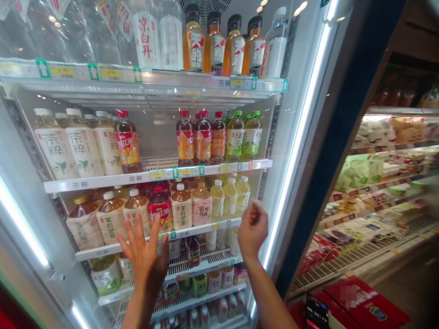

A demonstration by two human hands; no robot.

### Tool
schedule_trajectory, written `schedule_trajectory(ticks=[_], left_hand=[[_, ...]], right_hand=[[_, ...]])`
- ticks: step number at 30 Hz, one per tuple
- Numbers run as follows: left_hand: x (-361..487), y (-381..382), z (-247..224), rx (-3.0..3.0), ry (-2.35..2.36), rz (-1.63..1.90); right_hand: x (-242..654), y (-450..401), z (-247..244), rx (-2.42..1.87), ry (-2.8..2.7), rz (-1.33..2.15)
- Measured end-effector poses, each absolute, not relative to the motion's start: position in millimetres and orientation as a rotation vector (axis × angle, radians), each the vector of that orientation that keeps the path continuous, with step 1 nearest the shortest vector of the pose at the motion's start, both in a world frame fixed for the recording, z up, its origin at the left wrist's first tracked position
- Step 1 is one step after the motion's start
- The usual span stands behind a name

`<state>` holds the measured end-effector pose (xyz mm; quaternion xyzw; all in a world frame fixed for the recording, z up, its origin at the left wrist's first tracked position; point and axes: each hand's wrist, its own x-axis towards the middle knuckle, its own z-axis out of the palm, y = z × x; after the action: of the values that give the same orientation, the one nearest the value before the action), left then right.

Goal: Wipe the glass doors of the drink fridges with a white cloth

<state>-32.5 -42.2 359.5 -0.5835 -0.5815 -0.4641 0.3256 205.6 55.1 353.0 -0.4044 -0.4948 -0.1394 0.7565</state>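
Note:
My left hand (144,249) is raised in front of the cooler shelves, its fingers spread and nothing in it. Behind its fingertips stands a dark tea bottle with a red label (160,210), between bottles with pale labels (109,219). I cannot tell whether the hand touches any of them. My right hand (253,228) is at the right end of the same shelf, fingers curled closed, with no object showing in it. Pale yellow drink bottles (243,194) stand just left of it. Below the hands is a small dark bottle (192,251) on a lower shelf.
Higher shelves carry tall white-labelled bottles (56,146), red-capped tea bottles (185,137), green-capped bottles (235,135) and amber bottles (214,43). A bright light strip (302,128) runs along the right side. Further right are a food display (373,219), a red box (366,301) and a phone (316,313).

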Motion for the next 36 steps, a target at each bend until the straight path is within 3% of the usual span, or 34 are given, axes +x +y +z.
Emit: schedule_trajectory(ticks=[3,9,15,21,27,32,36], left_hand=[[-44,-44,358,-1.492,-1.552,-1.232],[-57,-49,357,-1.483,-1.546,-1.22],[-82,-61,354,-1.425,-1.601,-1.21],[-93,-68,355,-1.43,-1.599,-1.22],[-105,-80,352,-1.363,-1.682,-1.308],[-110,-84,355,-1.372,-1.678,-1.298],[-117,-92,360,-1.329,-1.691,-1.351]], right_hand=[[182,54,356,-0.898,-0.947,-0.28],[120,20,340,-0.749,-1.339,-0.195],[129,37,357,-0.925,-0.892,-0.157],[71,3,353,-0.524,-1.617,-0.225],[88,16,379,-0.856,-1.013,-0.109],[38,-9,376,-0.542,-1.618,-0.215],[52,-3,381,-0.589,-1.491,-0.329]])
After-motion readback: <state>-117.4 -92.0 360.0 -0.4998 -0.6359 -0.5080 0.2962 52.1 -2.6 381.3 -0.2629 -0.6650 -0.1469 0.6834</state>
